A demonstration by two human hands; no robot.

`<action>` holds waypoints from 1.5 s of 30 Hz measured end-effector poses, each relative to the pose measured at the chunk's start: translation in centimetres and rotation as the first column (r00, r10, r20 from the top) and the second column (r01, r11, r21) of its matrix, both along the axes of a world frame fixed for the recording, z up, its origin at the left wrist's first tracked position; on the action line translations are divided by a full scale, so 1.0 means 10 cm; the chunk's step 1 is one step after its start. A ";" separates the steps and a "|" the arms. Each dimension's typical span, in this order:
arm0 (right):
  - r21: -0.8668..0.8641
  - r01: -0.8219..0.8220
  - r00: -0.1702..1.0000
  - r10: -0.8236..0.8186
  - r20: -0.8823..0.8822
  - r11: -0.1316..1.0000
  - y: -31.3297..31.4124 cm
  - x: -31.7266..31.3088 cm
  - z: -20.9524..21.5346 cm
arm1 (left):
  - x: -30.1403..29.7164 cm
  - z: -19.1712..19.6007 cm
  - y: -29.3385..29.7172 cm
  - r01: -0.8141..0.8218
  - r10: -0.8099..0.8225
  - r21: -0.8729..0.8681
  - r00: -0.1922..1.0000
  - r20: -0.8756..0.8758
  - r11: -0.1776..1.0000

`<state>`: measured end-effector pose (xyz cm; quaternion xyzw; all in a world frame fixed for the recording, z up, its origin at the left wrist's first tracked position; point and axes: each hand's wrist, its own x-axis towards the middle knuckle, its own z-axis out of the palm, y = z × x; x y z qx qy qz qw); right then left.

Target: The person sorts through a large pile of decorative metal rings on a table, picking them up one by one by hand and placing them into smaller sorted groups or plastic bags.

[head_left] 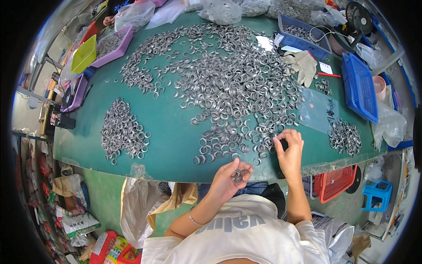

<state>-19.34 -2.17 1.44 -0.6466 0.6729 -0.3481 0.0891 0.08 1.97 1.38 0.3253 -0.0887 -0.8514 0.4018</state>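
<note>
My left hand (231, 178) is curled, palm up, around several small grey metal rings (238, 177) just over the table's near edge. A little to the right, my right hand (289, 154) bends its thumb and fingers together at the near right edge of the big ring pile (237, 83). Its fingertips touch or nearly touch the rings there; what they pinch is too small to make out. A looser patch of rings (220, 141) lies just beyond my left hand. Smaller heaps of rings lie at the left (123, 130) and at the right (345, 138) of the green table (167, 149).
A work glove (303, 66), a clear plastic bag (318, 110) and a red pen (329, 75) lie right of the pile. Blue baskets (358, 88) and a fan (359, 17) stand farther right. Pink (112, 46) and yellow-green (84, 55) bins stand far left. Another person's hand (108, 20) shows there.
</note>
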 end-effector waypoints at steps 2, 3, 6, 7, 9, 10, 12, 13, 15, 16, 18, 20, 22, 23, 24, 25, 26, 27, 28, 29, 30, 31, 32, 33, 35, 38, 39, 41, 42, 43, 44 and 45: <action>-0.036 -0.065 0.978 0.071 0.197 0.997 0.05 0.00 0.05 | -0.01 -0.01 0.01 -0.004 0.007 -0.041 0.998 0.057 0.999; -0.059 -0.096 0.950 0.109 0.292 0.994 0.09 0.01 0.08 | -0.01 -0.07 0.03 -0.001 0.009 -0.083 0.996 0.086 0.997; -0.109 -0.368 0.901 0.383 0.204 0.923 0.28 0.14 0.19 | -0.01 -0.08 0.06 0.004 0.004 -0.136 0.998 0.063 0.991; -0.093 -0.460 0.871 0.469 0.147 0.883 0.34 0.18 0.22 | -0.02 -0.07 0.06 0.006 -0.001 -0.142 0.999 0.036 0.990; -0.125 -0.556 0.828 0.560 0.002 0.822 0.40 0.27 0.26 | -0.08 -0.08 0.06 0.023 -0.008 -0.132 0.994 0.111 0.991; -0.099 -0.559 0.827 0.562 0.000 0.823 0.43 0.28 0.25 | -0.09 -0.08 0.07 0.029 -0.010 -0.127 0.989 0.148 0.992; -0.077 -0.593 0.802 0.596 0.023 0.801 0.42 0.25 0.29 | -0.09 -0.03 0.04 0.072 -0.032 -0.172 0.974 0.223 0.982; -0.066 -0.609 0.790 0.612 0.034 0.790 0.41 0.23 0.30 | -0.08 -0.02 0.03 0.095 -0.043 -0.194 0.965 0.260 0.976; -0.096 -0.632 0.749 0.639 0.178 0.769 0.39 0.19 0.27 | -0.04 -0.07 0.02 0.116 -0.094 -0.155 0.985 0.142 0.981; -0.113 -0.643 0.720 0.648 0.248 0.758 0.38 0.16 0.24 | -0.02 -0.08 0.01 0.127 -0.117 -0.137 0.990 0.082 0.982; -0.102 -0.479 0.870 0.487 0.078 0.872 0.28 0.01 0.22 | 0.01 -0.01 0.00 0.134 -0.129 -0.106 0.990 0.052 0.985; -0.075 -0.348 0.931 0.336 -0.142 0.934 0.14 -0.04 0.22 | 0.02 -0.01 0.00 0.116 -0.112 -0.079 0.992 0.051 0.990; -0.038 -0.304 0.924 0.285 -0.257 0.952 0.06 -0.08 0.13 | 0.01 -0.05 0.01 0.081 -0.076 -0.062 0.994 0.076 0.995; -0.059 -0.302 0.930 0.280 -0.240 0.952 0.06 -0.10 0.10 | 0.00 -0.11 0.03 0.064 -0.057 -0.098 0.996 0.072 0.993; -0.079 -0.299 0.935 0.276 -0.222 0.951 0.05 -0.11 0.06 | -0.01 -0.16 0.05 0.046 -0.037 -0.133 0.997 0.068 0.990; -0.099 -0.297 0.940 0.273 -0.204 0.950 0.04 -0.12 0.04 | -0.02 -0.19 0.06 0.028 -0.018 -0.167 0.998 0.064 0.985; -0.088 -0.286 0.950 0.270 -0.154 0.954 0.04 -0.12 0.01 | -0.01 -0.20 0.07 0.020 -0.012 -0.110 0.998 0.066 0.994; -0.077 -0.273 0.959 0.265 -0.103 0.959 0.05 -0.13 -0.01 | 0.00 -0.13 0.05 0.012 -0.009 -0.051 0.998 0.069 0.999; -0.065 -0.262 0.965 0.259 -0.051 0.963 0.06 -0.13 -0.03 | 0.00 -0.08 0.04 0.005 -0.005 0.007 0.997 0.073 1.000; -0.064 -0.252 0.965 0.256 0.059 0.966 0.09 -0.13 -0.03 | 0.00 -0.07 0.03 0.034 -0.035 0.008 0.996 0.077 0.999; -0.062 -0.245 0.953 0.252 0.169 0.968 0.14 -0.11 0.00 | 0.00 -0.05 0.03 0.061 -0.062 0.010 0.995 0.081 0.998; -0.059 -0.238 0.929 0.245 0.277 0.969 0.20 -0.08 0.01 | 0.00 -0.04 0.04 0.089 -0.089 0.012 0.992 0.084 0.996; -0.036 -0.226 0.854 0.216 0.473 0.974 0.26 -0.02 0.02 | -0.02 -0.02 0.04 0.076 -0.064 -0.072 0.987 0.150 0.995; 0.046 -0.235 0.660 0.125 0.741 0.971 0.37 0.01 -0.11 | -0.09 0.01 0.05 0.079 -0.045 -0.158 0.977 0.210 0.984; 0.207 -0.372 0.449 -0.020 0.893 0.905 0.49 0.17 -0.02 | -0.19 0.02 0.07 0.093 -0.001 -0.270 0.946 0.324 0.958; 0.219 -0.410 0.375 -0.055 0.925 0.885 0.52 0.23 -0.04 | -0.34 0.04 0.07 0.079 0.067 -0.308 0.897 0.437 0.948; 0.200 -0.395 0.405 -0.026 0.914 0.896 0.50 0.24 -0.03 | -0.32 0.02 0.06 0.060 0.047 -0.265 0.923 0.383 0.962; 0.105 -0.190 0.651 0.045 0.758 0.976 0.39 0.13 0.02 | -0.22 -0.05 0.04 0.032 0.016 -0.176 0.964 0.267 0.984; 0.008 -0.084 0.782 0.061 0.620 0.996 0.29 0.02 -0.05 | -0.19 0.02 0.01 0.028 0.008 -0.152 0.973 0.231 0.988; 0.017 0.014 0.906 -0.020 0.424 1.000 0.20 0.00 0.11 | -0.14 -0.01 0.02 0.049 -0.026 -0.141 0.987 0.157 0.989; -0.047 0.024 0.953 -0.009 0.301 0.999 0.11 -0.02 0.07 | -0.09 -0.07 0.02 0.070 -0.059 -0.133 0.995 0.082 0.989; -0.113 0.027 0.985 -0.007 0.170 0.993 0.05 -0.05 0.01 | -0.07 -0.11 0.03 0.093 -0.093 -0.127 0.996 0.003 0.988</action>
